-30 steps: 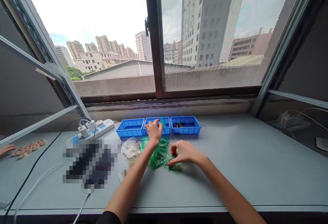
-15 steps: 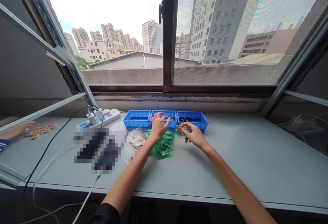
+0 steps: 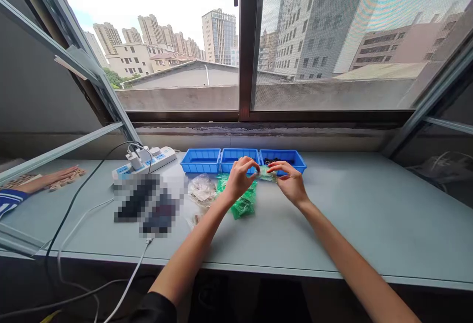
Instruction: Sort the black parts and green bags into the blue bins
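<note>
A small clear plastic bag [image 3: 267, 174] spans the gap between my two hands, just in front of the blue bins. My right hand [image 3: 290, 182] pinches its right side between thumb and fingers. At the bag's left side, the thumb and forefinger of my left hand [image 3: 240, 179] are curled together; a tiny dark spot shows at their tips, too small to name. Partly behind my left hand and wrist lies a pile of green plastic packets [image 3: 244, 202]. A clear bag of pale pieces [image 3: 202, 190] rests left of that pile.
Three blue bins stand in a row: left bin [image 3: 200, 171], middle bin [image 3: 229, 169], right bin [image 3: 301, 164] with black pieces. A white power strip [image 3: 162, 158], cables and blurred dark items lie left. Another person's hand [image 3: 48, 179] touches small wooden pieces [image 3: 68, 180] at far left.
My left hand has come from over the middle bin to the small bag's left side. My right hand has lifted the bag slightly. The other person's hand has reached further over the wooden pieces.
</note>
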Tool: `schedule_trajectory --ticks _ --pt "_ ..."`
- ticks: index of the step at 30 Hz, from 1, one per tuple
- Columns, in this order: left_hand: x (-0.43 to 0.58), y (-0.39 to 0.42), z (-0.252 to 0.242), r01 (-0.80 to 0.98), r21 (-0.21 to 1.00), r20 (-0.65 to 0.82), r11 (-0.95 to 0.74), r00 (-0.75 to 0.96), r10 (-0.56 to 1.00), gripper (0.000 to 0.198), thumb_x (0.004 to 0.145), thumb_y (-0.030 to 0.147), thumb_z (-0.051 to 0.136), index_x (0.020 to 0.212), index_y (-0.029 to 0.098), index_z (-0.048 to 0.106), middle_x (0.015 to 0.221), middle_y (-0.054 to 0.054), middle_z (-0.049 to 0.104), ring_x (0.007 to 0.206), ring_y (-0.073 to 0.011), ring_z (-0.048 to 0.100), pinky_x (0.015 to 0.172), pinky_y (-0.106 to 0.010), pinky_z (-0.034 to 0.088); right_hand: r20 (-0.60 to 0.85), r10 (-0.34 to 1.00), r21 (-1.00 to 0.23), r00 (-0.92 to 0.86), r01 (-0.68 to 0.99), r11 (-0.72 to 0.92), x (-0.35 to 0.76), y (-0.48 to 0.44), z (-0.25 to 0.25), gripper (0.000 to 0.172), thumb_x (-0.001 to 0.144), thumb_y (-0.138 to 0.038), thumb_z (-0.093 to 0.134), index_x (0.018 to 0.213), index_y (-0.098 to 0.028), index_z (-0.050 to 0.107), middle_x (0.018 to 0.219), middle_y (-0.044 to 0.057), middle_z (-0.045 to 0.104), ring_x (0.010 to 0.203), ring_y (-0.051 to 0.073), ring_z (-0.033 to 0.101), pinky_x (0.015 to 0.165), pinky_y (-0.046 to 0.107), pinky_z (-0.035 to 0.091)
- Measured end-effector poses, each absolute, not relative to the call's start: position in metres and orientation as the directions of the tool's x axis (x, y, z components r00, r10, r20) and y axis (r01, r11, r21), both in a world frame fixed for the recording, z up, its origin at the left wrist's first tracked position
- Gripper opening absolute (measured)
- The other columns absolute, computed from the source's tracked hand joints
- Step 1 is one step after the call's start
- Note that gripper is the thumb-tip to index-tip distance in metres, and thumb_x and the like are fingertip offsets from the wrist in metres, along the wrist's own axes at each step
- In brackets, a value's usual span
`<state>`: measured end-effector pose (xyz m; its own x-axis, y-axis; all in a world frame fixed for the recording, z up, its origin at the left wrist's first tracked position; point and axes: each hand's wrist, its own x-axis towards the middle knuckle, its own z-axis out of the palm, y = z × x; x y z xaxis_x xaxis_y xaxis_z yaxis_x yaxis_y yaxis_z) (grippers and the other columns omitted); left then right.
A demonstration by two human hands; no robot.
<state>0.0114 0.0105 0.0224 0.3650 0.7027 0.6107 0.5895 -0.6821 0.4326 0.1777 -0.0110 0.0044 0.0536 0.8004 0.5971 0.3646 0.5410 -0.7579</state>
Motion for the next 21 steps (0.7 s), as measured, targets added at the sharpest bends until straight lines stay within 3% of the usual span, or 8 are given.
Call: schedule_trajectory --ticks 3,5,8,12,16,19,21 --pt "0.013 0.009 0.022 0.567 0.398 0.673 -0.721 0.353 0.65 0.012 0.073 0.009 0.064 0.075 0.02 0.06 0.1 -0.004 0.058 0.094 -0.0179 0.054 0.084 -0.031 0.039 0.709 0.701 -0.656 0.077 0.438 0.615 0.178 -0.015 0.008 0.026 0.08 -0.041 0.054 0.069 -0.022 0.069 0.088 0.007 0.068 0.083 0.021 0.064 0.049 0.026 0.049" --pt "0.014 0.008 0.023 0.537 0.412 0.711 -0.736 0.317 0.628 0.009 0.075 0.013 0.064 0.08 0.02 0.061 0.103 -0.005 0.058 0.097 -0.0185 0.054 0.086 -0.032 0.04 0.721 0.686 -0.651 0.104 0.444 0.616 0.177 -0.016 0.01 0.027 0.08 -0.043 0.054 0.069 -0.022 0.068 0.088 0.007 0.069 0.083 0.021 0.064 0.049 0.026 0.05" --pt "0.014 0.008 0.025 0.466 0.485 0.719 -0.74 0.27 0.641 0.01 0.077 0.025 0.064 0.086 0.021 0.062 0.097 -0.005 0.059 0.094 -0.0186 0.055 0.084 -0.032 0.042 0.607 0.771 -0.773 0.19 0.368 0.517 0.173 -0.015 0.011 0.033 0.074 -0.052 0.059 0.076 -0.02 0.066 0.079 0.007 0.069 0.069 0.021 0.065 0.045 0.027 0.048" --pt "0.017 0.009 0.024 0.38 0.618 0.643 -0.688 0.26 0.721 0.019 0.08 0.038 0.06 0.076 0.02 0.064 0.083 -0.004 0.061 0.078 -0.0156 0.056 0.072 -0.028 0.045 0.379 0.905 -0.923 0.192 0.149 0.354 0.166 -0.012 0.01 0.051 0.064 -0.064 0.061 0.084 -0.017 0.061 0.062 0.004 0.064 0.047 0.016 0.058 0.036 0.024 0.042" --pt "0.018 0.01 0.021 0.334 0.75 0.542 -0.571 0.185 0.82 0.029 0.081 0.043 0.056 0.069 0.018 0.064 0.078 -0.004 0.061 0.069 -0.0138 0.055 0.063 -0.025 0.043 0.242 0.967 -0.97 0.074 0.044 0.24 0.16 -0.011 0.01 0.054 0.058 -0.067 0.062 0.076 -0.016 0.057 0.059 0.003 0.063 0.04 0.012 0.052 0.034 0.022 0.037" --pt "0.014 0.015 0.023 0.381 0.791 0.497 -0.478 0.055 0.866 0.03 0.08 0.043 0.056 0.066 0.018 0.064 0.076 -0.003 0.061 0.067 -0.014 0.055 0.059 -0.025 0.042 0.195 0.978 -0.981 0.071 0.003 0.195 0.16 -0.01 0.01 0.056 0.062 -0.063 0.061 0.092 -0.016 0.057 0.059 0.0 0.063 0.039 0.01 0.05 0.034 0.022 0.036" --pt "0.01 0.021 0.026 0.473 0.77 0.522 -0.428 -0.082 0.849 0.027 0.08 0.039 0.056 0.065 0.018 0.064 0.076 -0.003 0.061 0.07 -0.0152 0.055 0.065 -0.027 0.043 0.185 0.978 -0.982 0.099 -0.008 0.187 0.162 -0.009 0.01 0.058 0.065 -0.061 0.059 0.103 -0.016 0.054 0.06 -0.001 0.063 0.039 0.01 0.05 0.035 0.021 0.037"
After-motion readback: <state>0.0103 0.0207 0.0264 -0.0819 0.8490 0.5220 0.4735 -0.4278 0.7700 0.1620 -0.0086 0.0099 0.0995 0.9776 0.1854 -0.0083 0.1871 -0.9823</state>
